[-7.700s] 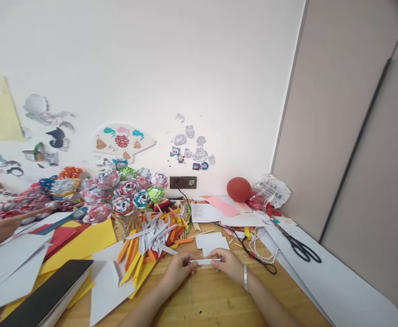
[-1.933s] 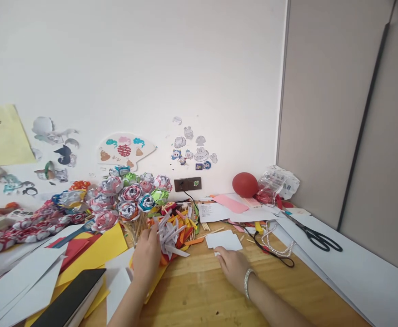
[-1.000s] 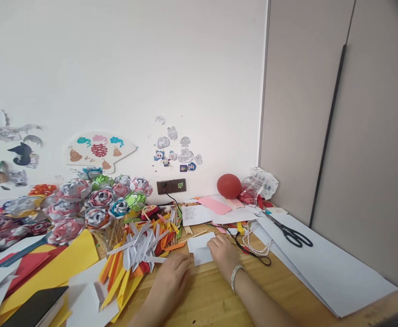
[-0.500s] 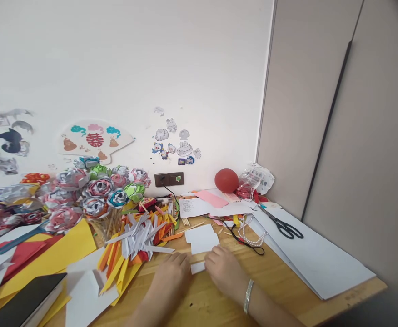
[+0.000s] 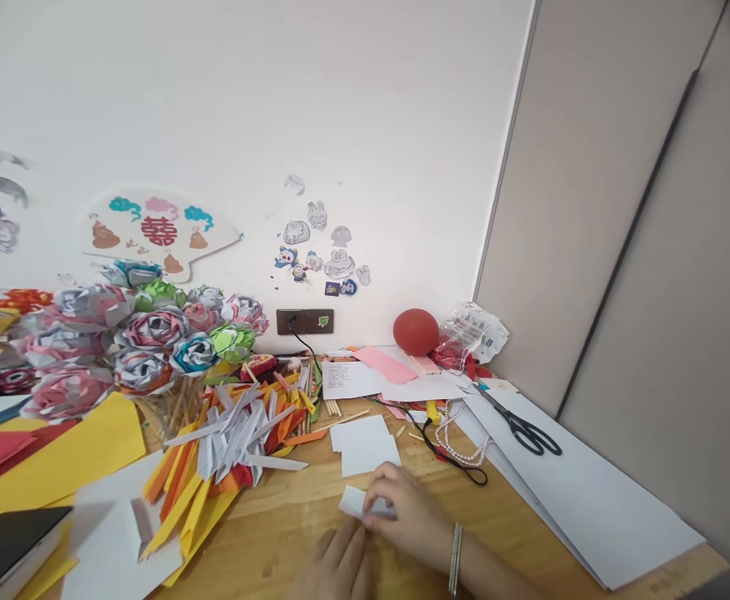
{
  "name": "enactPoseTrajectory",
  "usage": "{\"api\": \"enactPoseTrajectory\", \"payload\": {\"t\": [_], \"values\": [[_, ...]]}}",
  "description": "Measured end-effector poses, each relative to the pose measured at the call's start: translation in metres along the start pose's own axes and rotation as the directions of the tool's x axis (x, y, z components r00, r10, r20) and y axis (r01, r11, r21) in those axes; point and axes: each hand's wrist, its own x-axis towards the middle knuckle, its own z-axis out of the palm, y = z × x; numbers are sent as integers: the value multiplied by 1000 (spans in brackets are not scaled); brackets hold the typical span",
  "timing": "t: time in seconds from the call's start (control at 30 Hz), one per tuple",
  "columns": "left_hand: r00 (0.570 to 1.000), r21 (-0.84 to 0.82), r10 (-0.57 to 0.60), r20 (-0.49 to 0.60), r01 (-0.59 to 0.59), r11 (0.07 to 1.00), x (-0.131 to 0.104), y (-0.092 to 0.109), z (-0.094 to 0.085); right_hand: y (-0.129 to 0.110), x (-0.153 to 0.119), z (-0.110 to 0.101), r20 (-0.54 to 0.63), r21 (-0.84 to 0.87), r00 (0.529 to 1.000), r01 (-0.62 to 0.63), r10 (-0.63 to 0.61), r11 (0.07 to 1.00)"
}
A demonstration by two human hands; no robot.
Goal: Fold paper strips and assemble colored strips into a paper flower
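My right hand (image 5: 408, 510), with a bracelet at the wrist, has its fingers closed on a small folded piece of white paper (image 5: 352, 502) on the wooden table. Part of that paper is covered by the fingers. My left hand (image 5: 340, 567) lies just below and left of it, slightly blurred, fingers stretched toward the paper's lower edge; whether they touch it I cannot tell. Beyond the right hand lie flat white paper squares (image 5: 368, 446), overlapping one another.
Folded paper strips (image 5: 240, 442) and paper flowers (image 5: 152, 329) crowd the left, beside yellow sheets (image 5: 77, 450) and a black-covered book (image 5: 12, 546). To the right are scissors (image 5: 521, 425) on large white sheets (image 5: 602, 492), a black cord (image 5: 458, 467) and a red balloon (image 5: 416, 332).
The folded paper is now turned at an angle in my right hand's fingers. My left hand has drawn back toward me, below the paper. The view has shifted slightly.
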Motion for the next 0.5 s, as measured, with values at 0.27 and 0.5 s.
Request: {"api": "enactPoseTrajectory", "payload": {"t": [0.27,0.5], "values": [[997,11,37,69,-38,999,-5,-10,-6,9,15,-6,117,134,993,-46,30,990],[985,67,-17,170,6,998,-3,-12,-4,9,15,-5,59,187,995,-96,87,978]]}}
